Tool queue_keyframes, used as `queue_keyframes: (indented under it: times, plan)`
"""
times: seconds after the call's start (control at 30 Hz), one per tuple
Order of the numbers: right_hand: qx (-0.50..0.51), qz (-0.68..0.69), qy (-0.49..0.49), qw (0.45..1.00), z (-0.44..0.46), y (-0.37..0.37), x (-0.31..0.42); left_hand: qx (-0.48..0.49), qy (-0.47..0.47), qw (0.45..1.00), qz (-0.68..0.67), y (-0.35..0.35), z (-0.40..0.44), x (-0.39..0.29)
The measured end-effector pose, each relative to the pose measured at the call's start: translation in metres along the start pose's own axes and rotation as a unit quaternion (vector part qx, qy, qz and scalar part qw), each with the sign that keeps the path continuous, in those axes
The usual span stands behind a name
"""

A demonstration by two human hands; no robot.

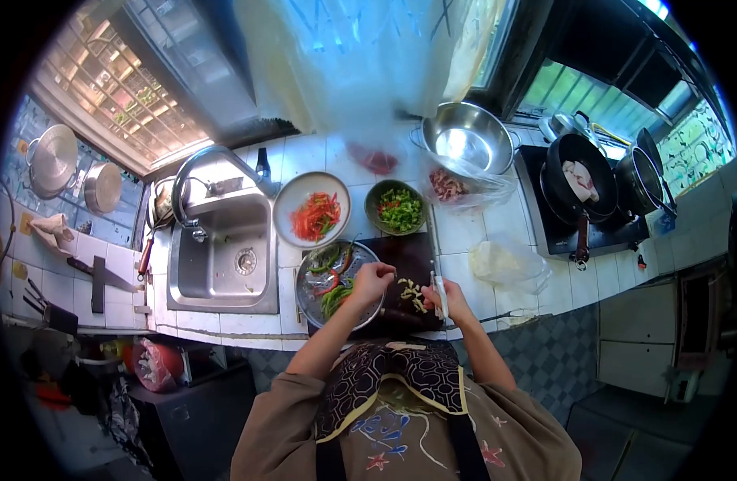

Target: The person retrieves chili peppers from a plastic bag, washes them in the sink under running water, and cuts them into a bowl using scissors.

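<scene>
My right hand (452, 301) is wrapped round a knife with a white handle (441, 295), over the right edge of a dark cutting board (410, 252). Small pale chopped pieces (411, 296) lie on the board between my hands. My left hand (373, 280) is pinched above the board's left part, by the rim of a metal plate; what its fingers hold, if anything, is too small to tell. That metal plate (311, 298) holds green and red peppers (336, 297).
Behind the board stand a plate of shredded red and orange vegetables (315, 216) and a bowl of chopped greens (398, 210). A sink (224, 248) is at the left. Plastic bags (509, 267), a steel pot (469, 138) and a stove with a black pan (579, 178) are at the right.
</scene>
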State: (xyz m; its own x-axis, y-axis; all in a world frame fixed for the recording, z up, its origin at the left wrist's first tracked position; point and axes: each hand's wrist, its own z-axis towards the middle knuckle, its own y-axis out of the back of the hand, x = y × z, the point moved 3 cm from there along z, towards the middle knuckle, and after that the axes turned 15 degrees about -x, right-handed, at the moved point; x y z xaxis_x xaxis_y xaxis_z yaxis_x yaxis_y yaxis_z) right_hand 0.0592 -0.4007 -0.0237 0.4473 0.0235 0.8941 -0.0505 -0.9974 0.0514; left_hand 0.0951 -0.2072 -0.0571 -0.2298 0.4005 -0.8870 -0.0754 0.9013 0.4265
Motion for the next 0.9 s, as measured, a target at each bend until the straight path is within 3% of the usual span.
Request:
queue_keyframes:
  times: [0.13, 0.2, 0.27, 0.4, 0.43, 0.47, 0.57, 0.67, 0.83, 0.9]
  plan:
    - [0.002, -0.007, -0.024, 1.0, -0.007, 0.001, -0.004, -0.074, 0.039, 0.987, -0.136, 0.006, -0.032, 0.004]
    - [0.018, -0.024, -0.026, 0.999, -0.012, 0.0, -0.006, -0.095, 0.073, 0.985, -0.127, 0.023, -0.043, 0.01]
    - [0.031, -0.041, -0.026, 0.998, -0.014, -0.003, -0.009, -0.215, 0.018, 0.976, -0.039, 0.054, -0.05, 0.016]
    - [0.049, -0.066, -0.037, 0.996, -0.013, -0.013, -0.014, -0.371, 0.015, 0.927, 0.046, 0.105, -0.055, 0.052]
    - [0.056, -0.08, -0.031, 0.995, -0.013, -0.016, -0.014, -0.387, 0.066, 0.918, 0.052, 0.113, -0.057, 0.058]
    - [0.06, -0.082, -0.03, 0.994, -0.013, -0.019, -0.013, -0.391, 0.069, 0.916, 0.052, 0.117, -0.058, 0.06]
    - [0.076, -0.109, -0.018, 0.991, -0.012, -0.028, -0.007, -0.418, -0.013, 0.881, 0.221, 0.124, -0.056, 0.055]
    - [0.079, -0.139, -0.009, 0.987, -0.008, -0.032, -0.01, -0.371, -0.09, 0.894, 0.234, 0.109, -0.042, 0.041]
    - [0.062, -0.226, 0.03, 0.972, -0.009, -0.029, -0.007, -0.3, 0.0, 0.879, 0.371, 0.088, -0.012, 0.031]
    - [0.059, -0.24, 0.053, 0.967, -0.013, -0.026, 0.003, -0.289, 0.018, 0.891, 0.35, 0.087, -0.007, 0.037]
